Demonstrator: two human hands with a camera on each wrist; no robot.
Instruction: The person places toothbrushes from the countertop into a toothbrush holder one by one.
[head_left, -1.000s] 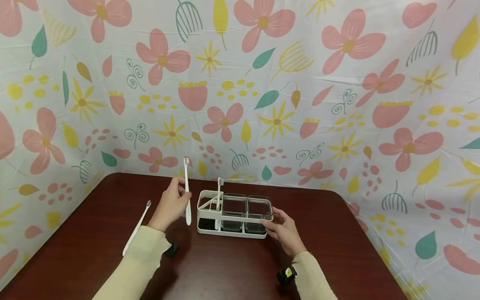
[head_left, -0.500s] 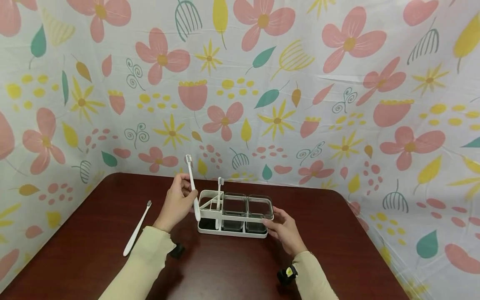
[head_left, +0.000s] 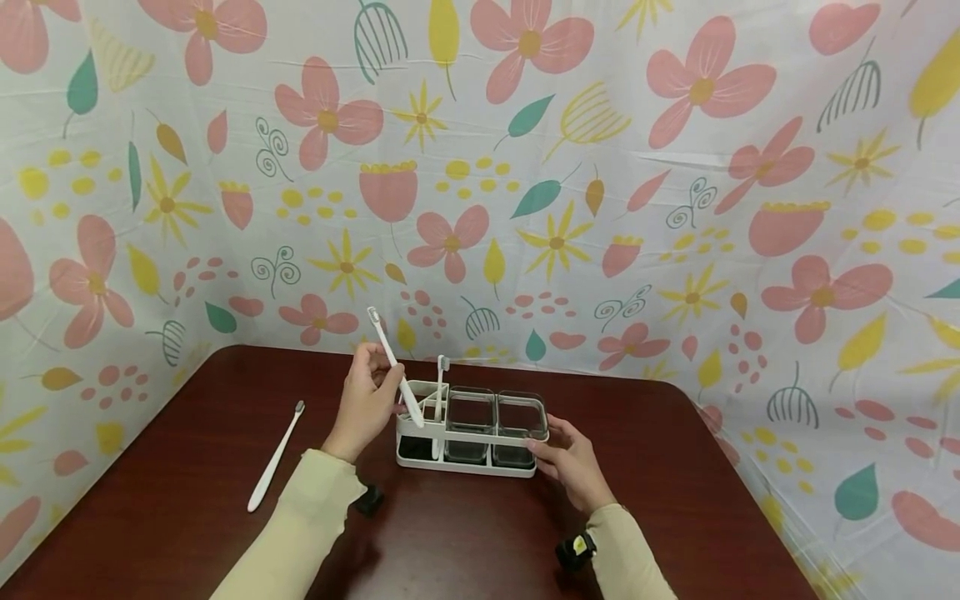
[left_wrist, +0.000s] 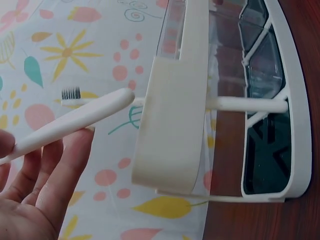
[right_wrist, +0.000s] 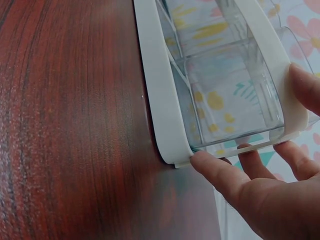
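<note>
My left hand [head_left: 363,408] pinches a white toothbrush [left_wrist: 70,122], its bristle head up and its handle end slanting down over the left compartments of a white toothbrush holder [head_left: 480,436]. Another white toothbrush [head_left: 440,387] stands upright in that divided left part; its dark bristles show in the left wrist view. Two clear square cups [head_left: 471,408] fill the middle and right of the holder. At the holder's right end, my right hand [head_left: 573,467] grips the frame, thumb on the upper band and fingers along the side, as the right wrist view shows.
A third white toothbrush [head_left: 274,458] lies on the dark red-brown table [head_left: 450,542], left of my left forearm. A flower-printed cloth [head_left: 480,208] hangs behind the table and along its sides. Black wrist devices [head_left: 576,550] sit under both sleeves.
My left hand has moved right with the toothbrush, from beside the holder to over its left compartments. The brush has tilted, its handle end now farther right. My right hand stays on the holder.
</note>
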